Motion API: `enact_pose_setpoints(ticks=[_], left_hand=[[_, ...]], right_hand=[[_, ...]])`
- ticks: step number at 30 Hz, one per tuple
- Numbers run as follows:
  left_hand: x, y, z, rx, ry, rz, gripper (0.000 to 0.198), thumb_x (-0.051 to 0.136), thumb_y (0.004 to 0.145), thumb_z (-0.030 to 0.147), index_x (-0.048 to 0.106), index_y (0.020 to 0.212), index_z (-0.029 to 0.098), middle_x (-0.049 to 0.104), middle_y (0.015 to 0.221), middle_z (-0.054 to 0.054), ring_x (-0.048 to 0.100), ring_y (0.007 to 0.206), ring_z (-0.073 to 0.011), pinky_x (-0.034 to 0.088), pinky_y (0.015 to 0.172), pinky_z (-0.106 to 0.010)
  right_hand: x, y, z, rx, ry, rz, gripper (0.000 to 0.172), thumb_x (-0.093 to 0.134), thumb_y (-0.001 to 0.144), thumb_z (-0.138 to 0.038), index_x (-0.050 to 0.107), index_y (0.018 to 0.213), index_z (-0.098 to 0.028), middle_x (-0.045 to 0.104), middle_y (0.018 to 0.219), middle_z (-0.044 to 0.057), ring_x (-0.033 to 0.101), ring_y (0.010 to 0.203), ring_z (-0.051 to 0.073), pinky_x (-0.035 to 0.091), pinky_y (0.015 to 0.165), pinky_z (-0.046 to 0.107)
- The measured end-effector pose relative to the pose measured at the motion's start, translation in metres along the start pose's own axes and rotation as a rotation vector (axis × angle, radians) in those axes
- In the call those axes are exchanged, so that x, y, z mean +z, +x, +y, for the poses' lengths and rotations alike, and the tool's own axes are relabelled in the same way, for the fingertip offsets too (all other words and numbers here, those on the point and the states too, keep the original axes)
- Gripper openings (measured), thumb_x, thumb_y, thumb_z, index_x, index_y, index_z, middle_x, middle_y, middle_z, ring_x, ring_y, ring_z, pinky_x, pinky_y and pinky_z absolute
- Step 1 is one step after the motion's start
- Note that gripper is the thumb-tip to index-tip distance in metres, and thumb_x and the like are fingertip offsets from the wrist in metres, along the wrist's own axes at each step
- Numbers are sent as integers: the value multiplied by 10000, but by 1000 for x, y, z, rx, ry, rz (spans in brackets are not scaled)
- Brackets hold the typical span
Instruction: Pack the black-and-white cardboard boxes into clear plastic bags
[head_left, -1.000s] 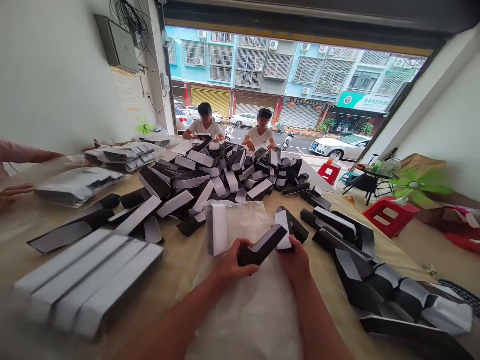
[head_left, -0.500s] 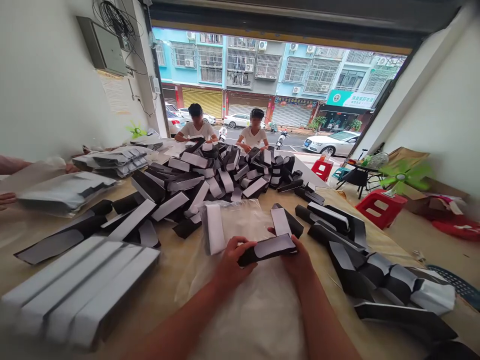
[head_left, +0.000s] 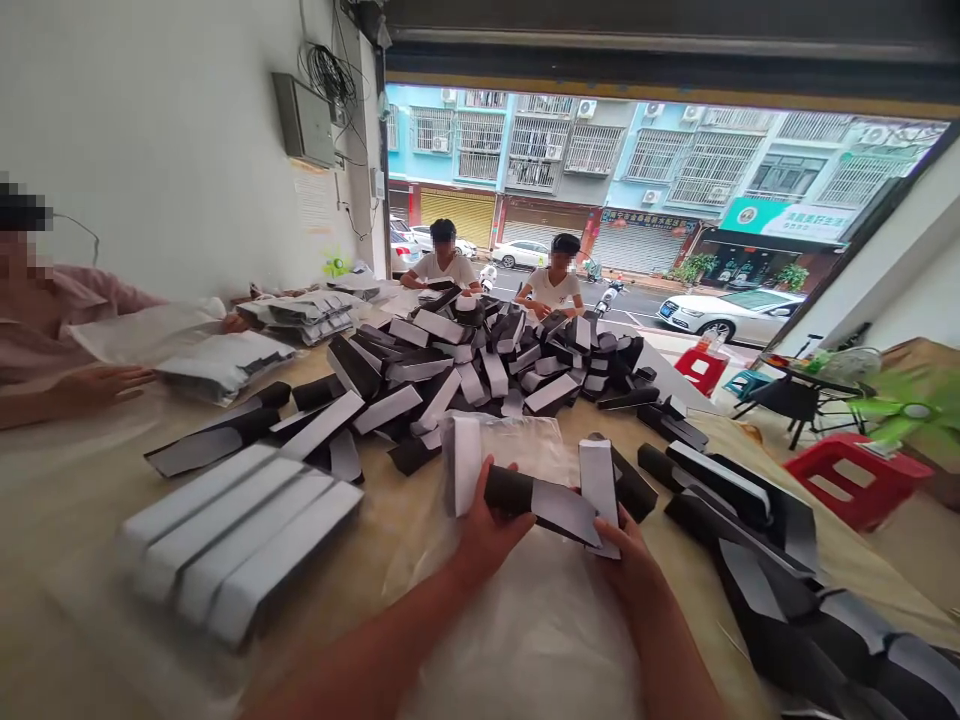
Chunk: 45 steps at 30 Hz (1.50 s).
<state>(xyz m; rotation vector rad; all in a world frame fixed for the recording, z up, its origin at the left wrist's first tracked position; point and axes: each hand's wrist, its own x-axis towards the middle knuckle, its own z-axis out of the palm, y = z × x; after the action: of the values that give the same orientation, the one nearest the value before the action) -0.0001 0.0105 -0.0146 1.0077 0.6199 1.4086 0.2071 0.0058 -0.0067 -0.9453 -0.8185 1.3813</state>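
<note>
Tilted down rightward since the earlier frame: folded black-and-grey card strip point(head_left: 564, 512), over cloudy plastic bag point(head_left: 525, 640) on tan desk point(head_left: 394, 505) | left hand point(head_left: 487, 530) curled round black end, right hand point(head_left: 634, 560) pinching grey end | overtight pinch might crease it; rightward drift could shove white-faced oblong block point(head_left: 598, 470)

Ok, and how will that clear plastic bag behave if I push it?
The clear plastic bag will probably crumple rather than hold shape, since it looks thin and wrinkled. It's likely light for its size, being partly see-through.
</note>
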Motion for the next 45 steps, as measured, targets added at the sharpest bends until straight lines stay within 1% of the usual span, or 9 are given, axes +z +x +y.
enact_pose_setpoints(ticks=[10, 16, 20, 22, 25, 31, 35, 40, 45], left_hand=[[-3, 2, -4, -54, -122, -37, 1120, 889, 631, 216, 234, 1529, 351, 584, 1389, -124, 662, 1101, -254, 505, 980, -415], [1, 1, -1, -74, -183, -168, 856, 847, 709, 301, 409, 1442, 354, 558, 1424, -99, 636, 1175, -307, 442, 1064, -501], [1, 0, 7, -97, -114, -170, 534, 793, 780, 327, 566, 1258, 258, 652, 1277, -97, 614, 1205, -314, 437, 1071, -479], [1, -1, 11, -162, -102, -169, 471, 759, 812, 384, 577, 1221, 237, 679, 1211, -100, 642, 1151, -314, 486, 999, -463], [2, -3, 14, -331, -119, -190, 553, 726, 822, 482, 547, 1286, 239, 697, 1161, -101, 684, 1033, -291, 531, 863, -418], [1, -2, 17, -494, -214, -147, 480, 697, 832, 532, 628, 1154, 183, 714, 966, -78, 680, 884, -233, 497, 805, -350], [-1, 1, 16, -519, -241, -86, 402, 684, 849, 510, 658, 1072, 177, 704, 997, -73, 652, 938, -225, 480, 866, -342], [0, 3, 14, -518, -304, -102, 389, 695, 848, 476, 634, 1133, 218, 690, 1153, -77, 606, 1149, -267, 448, 1009, -393], [-1, 3, 13, -529, -318, -96, 428, 702, 848, 454, 611, 1200, 227, 667, 1229, -85, 584, 1209, -269, 461, 1014, -400]], right_hand=[[0, 2, 2, 52, -28, -7, 614, 846, 585, -352, 710, 1170, -220, 785, 990, 85, 724, 851, 302, 550, 654, 348], [8, 0, 6, 109, -114, -93, 476, 874, 588, -353, 733, 1032, -253, 775, 1021, 77, 722, 883, 304, 548, 745, 375], [11, -1, 4, 99, -119, -163, 453, 867, 630, -373, 738, 1048, -257, 762, 1088, 74, 716, 915, 298, 549, 772, 378], [11, -1, 3, 105, -93, -176, 406, 831, 691, -410, 735, 1049, -245, 750, 1126, 84, 718, 906, 291, 555, 773, 391], [10, 1, 4, 102, -32, -137, 378, 801, 733, -449, 735, 1032, -227, 745, 1139, 96, 719, 917, 282, 563, 772, 391], [5, 6, 8, 73, -33, 2, 466, 896, 601, -438, 730, 991, -245, 780, 1002, 79, 723, 840, 262, 566, 706, 363], [8, 4, 5, 76, -50, -16, 506, 918, 576, -415, 715, 1009, -251, 783, 967, 69, 724, 874, 261, 567, 743, 361], [13, 2, 2, 53, -11, -11, 493, 873, 656, -429, 690, 1074, -241, 773, 1041, 81, 723, 895, 269, 574, 713, 355], [17, 3, -1, 19, -39, 9, 459, 827, 706, -464, 702, 1070, -214, 728, 1194, 102, 711, 896, 263, 583, 726, 359]])
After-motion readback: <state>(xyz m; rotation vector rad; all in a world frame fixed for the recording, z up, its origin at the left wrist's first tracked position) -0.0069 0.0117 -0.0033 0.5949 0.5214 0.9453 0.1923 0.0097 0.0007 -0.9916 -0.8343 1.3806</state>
